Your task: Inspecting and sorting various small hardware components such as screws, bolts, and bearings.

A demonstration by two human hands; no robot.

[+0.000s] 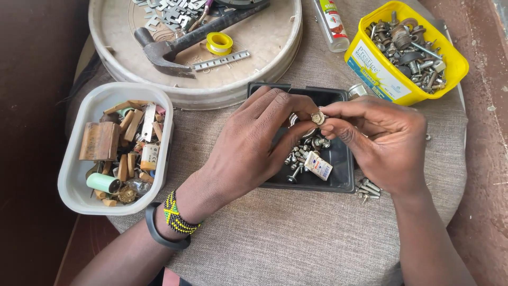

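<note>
In the middle of the frame, the left hand (pixel 248 148) and right hand (pixel 383 140) pinch one small round metal piece (pixel 317 117) above a black tray (pixel 338 182) of screws. Farther up lie a hammer (pixel 174 45) and yellow tub (pixel 370 74).

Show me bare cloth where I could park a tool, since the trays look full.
The widest free patch is the grey cloth in front of the black tray, between the forearms. A narrow strip runs between the white tub and that tray. Loose screws crowd the tray's right corner; the round tray and yellow tub fill the far edge.
</note>
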